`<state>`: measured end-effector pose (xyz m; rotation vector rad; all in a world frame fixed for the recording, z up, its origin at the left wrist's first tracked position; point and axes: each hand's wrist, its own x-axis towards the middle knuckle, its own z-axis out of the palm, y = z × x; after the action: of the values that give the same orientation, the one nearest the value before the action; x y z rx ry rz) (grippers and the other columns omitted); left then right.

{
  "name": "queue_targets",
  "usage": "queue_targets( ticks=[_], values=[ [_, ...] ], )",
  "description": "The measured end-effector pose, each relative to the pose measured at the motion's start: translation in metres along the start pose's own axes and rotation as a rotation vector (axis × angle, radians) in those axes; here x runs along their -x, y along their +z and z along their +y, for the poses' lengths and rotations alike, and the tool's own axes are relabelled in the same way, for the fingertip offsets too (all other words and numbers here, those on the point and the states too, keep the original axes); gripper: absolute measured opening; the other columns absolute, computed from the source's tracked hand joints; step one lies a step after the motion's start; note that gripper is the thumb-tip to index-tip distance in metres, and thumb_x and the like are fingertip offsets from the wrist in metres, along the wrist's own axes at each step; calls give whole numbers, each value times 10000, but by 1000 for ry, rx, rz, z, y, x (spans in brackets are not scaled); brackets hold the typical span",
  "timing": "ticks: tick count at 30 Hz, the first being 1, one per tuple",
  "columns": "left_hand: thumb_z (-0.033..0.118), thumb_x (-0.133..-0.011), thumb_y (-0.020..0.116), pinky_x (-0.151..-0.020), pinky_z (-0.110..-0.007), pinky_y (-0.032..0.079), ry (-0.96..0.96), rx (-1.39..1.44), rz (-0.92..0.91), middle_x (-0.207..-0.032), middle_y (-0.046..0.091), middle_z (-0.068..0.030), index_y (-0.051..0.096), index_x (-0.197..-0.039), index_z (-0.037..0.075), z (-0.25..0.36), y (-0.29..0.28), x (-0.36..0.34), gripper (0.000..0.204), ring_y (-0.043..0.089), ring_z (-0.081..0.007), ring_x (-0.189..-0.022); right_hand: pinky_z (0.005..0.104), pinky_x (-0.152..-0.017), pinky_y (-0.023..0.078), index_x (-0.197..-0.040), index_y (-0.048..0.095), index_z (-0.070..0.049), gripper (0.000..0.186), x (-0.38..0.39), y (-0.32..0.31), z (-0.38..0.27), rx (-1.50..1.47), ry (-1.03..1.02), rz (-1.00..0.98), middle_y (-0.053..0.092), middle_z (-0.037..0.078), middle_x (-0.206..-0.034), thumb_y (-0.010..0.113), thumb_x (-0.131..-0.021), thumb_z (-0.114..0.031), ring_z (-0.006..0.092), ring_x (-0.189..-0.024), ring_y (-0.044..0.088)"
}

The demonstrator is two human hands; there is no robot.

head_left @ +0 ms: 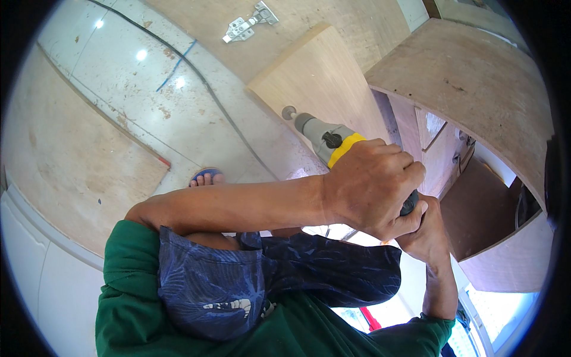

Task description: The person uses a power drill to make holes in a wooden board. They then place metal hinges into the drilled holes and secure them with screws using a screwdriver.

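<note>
A grey and yellow power drill (324, 134) points up and left, with a round, wide boring bit (289, 112) at its tip. My left hand (377, 187) is wrapped over the back of the drill body. Just below it, my right hand (425, 232) closes round the rear and handle area, partly hidden by the left. The bit lies over the long left edge of a light wooden panel (324, 74); whether it touches the wood I cannot tell. Beyond the panel, a metal cabinet hinge (251, 22) rests on a larger board (214, 30).
An open wooden cabinet carcass (470, 77) stands at the right. A black cable (208, 89) runs across the white tiled floor (131, 71). Another wooden board (65, 149) lies at the left. My foot in a blue sandal (206, 177) shows beyond my left forearm.
</note>
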<state>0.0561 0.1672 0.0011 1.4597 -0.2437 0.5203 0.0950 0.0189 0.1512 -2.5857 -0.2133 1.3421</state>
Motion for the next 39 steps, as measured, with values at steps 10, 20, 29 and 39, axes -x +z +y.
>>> queue_targets(
  ticks=[10,20,29,39],
  values=[
    [401,-903,707,-555,-430,509,-36,13,-47,-646,608,-126,650,-812,43,0,-4,0,374,644,-314,-571,365,-648,555,-905,713,27,207,-1,0,1,-20,3,-3,750,111,-789,789,-718,-20,203,-711,723],
    [422,-906,692,-560,-433,508,-36,9,40,-661,612,-117,649,-808,54,-1,-16,0,382,647,-321,-585,402,-657,548,-941,711,21,229,-6,0,-26,10,2,20,727,145,-736,793,-748,-71,255,-683,731],
    [420,-904,689,-551,-428,505,-31,16,64,-664,617,-117,657,-806,51,0,-23,1,383,645,-314,-576,399,-662,551,-964,719,14,246,-7,-3,-40,65,7,3,727,146,-734,805,-765,-101,255,-672,729],
    [407,-885,698,-603,-442,552,17,39,63,-699,673,-172,679,-822,22,2,-18,11,390,692,-324,-620,399,-705,565,-994,719,3,287,2,9,-29,44,-1,16,738,155,-770,815,-746,-103,259,-705,734]
  ],
)
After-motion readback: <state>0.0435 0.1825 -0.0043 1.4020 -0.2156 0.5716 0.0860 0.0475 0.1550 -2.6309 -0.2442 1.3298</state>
